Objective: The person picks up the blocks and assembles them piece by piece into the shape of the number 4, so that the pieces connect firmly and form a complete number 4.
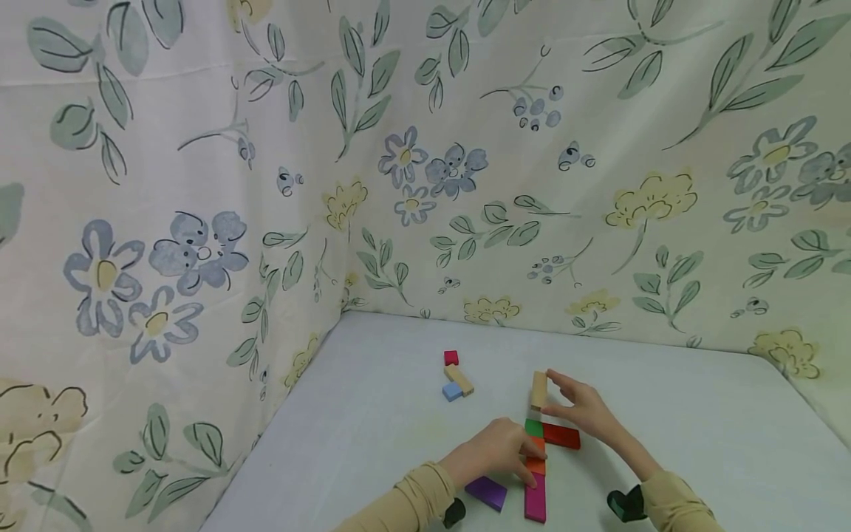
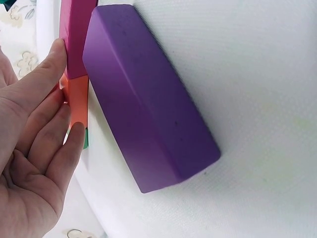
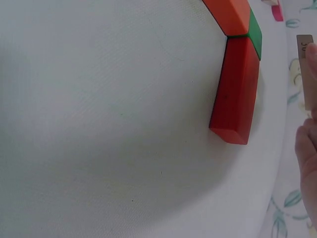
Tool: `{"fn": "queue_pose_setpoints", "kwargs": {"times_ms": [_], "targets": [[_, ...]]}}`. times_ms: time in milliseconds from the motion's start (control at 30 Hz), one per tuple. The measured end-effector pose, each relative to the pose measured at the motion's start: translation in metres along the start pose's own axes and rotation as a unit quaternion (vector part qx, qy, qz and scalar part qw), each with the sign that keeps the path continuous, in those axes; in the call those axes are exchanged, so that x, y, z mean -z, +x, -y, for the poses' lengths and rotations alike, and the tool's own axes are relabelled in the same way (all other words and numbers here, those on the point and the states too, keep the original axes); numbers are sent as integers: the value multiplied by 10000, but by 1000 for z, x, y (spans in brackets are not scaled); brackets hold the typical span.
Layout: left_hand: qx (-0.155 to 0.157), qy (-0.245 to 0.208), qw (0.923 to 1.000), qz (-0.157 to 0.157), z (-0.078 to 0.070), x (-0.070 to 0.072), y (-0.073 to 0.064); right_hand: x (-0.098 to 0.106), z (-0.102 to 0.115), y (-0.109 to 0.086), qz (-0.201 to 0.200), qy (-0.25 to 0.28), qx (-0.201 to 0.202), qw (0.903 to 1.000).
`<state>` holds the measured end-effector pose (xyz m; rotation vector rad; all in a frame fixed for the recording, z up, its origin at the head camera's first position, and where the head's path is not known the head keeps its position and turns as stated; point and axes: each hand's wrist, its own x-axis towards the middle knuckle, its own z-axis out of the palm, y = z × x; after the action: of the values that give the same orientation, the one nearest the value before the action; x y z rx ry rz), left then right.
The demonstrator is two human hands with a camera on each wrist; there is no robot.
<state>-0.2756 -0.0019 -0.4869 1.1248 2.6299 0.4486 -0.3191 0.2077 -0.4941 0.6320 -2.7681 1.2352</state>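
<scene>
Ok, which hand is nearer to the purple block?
Left. The left hand is close by the purple block, at the orange block. The right hand is farther off, past the red block, holding a plain wooden block.

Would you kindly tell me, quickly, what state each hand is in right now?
Left hand: open, seemingly touching the orange block and magenta block.
Right hand: closed, holding the plain wooden block.

Tan left sleeve (image 1: 407,501), wrinkled, matching tan right sleeve (image 1: 677,504), 2 dark rounded pieces (image 1: 454,513) (image 1: 626,505) beside them
</scene>
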Motion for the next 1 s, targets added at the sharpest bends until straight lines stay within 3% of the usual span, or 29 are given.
{"fn": "queue_pose_setpoints", "kwargs": {"times_ms": [667,1000], "targets": [[36,-119,9999,-47,-2,2,-3,-8,2,3,291,99,201,9993],[40,-88,9999,40,0,1,0,-11,-2,2,355,151,12,9993]]}}
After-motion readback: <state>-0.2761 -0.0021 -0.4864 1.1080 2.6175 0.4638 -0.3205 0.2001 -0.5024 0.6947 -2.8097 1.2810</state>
